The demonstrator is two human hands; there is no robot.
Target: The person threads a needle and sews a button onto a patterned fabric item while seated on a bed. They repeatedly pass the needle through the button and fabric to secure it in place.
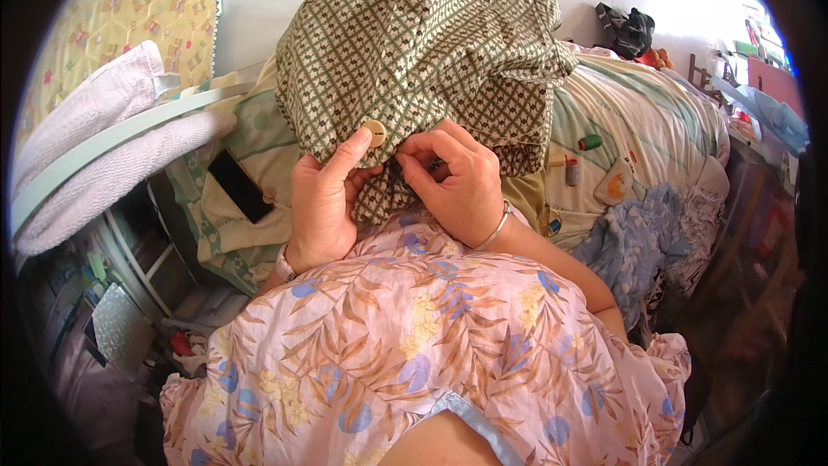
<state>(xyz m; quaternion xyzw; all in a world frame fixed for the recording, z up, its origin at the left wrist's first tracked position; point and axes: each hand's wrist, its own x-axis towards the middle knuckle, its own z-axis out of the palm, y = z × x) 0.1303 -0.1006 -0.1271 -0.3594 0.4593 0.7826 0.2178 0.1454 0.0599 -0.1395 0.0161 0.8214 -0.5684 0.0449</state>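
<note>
A green-and-cream patterned garment (414, 58) lies bunched before me. My left hand (328, 207) pinches its near edge, the thumb beside a large cream button (374, 134) that rests against the cloth. My right hand (453, 178), with a bracelet at the wrist, has thumb and forefinger pinched together at the cloth's edge, just right of the button. Whether a needle sits between those fingertips cannot be told. A thin pale strand crosses the garment to the right of my right hand. Folds hide part of my left fingers.
Right of the garment, a green thread spool (590, 142), a grey-and-red spool (571, 171) and a small pouch (613, 181) lie on the bedding (637, 103). Blue dotted cloth (637, 223) is bunched nearer me. A black phone (240, 186) lies at left, beside a rail with towels (123, 149).
</note>
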